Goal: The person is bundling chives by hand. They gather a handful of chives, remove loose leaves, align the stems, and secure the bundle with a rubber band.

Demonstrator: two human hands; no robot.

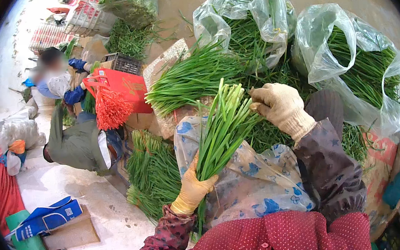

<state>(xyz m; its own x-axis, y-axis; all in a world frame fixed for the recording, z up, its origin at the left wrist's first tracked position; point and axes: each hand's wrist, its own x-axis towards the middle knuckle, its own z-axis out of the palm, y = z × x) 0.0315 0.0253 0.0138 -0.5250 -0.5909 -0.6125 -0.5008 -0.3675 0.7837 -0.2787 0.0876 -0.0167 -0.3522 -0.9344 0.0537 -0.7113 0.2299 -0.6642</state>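
Note:
My left hand (195,187), in a yellowish rubber glove, is closed around a bunch of long green garlic chives (219,134), whose pale cut ends point up and away from me. Beside those ends is my right hand (278,107), in a cream knit glove, with its fingers curled; whether it pinches a stalk I cannot tell. Past the bunch, a pile of loose chives (194,72) lies on a speckled board (166,123). A clear plastic sheet with blue prints (265,191) covers my lap. Tied chive bundles (154,173) are stacked to the left of it.
Open clear plastic bags (207,18) (386,68) of greens stand at the back and right. Left of the board are a red bag (128,86) with red ties (110,107) and a black crate (124,64). Two people (78,145) work at the left, near a blue bag (49,219).

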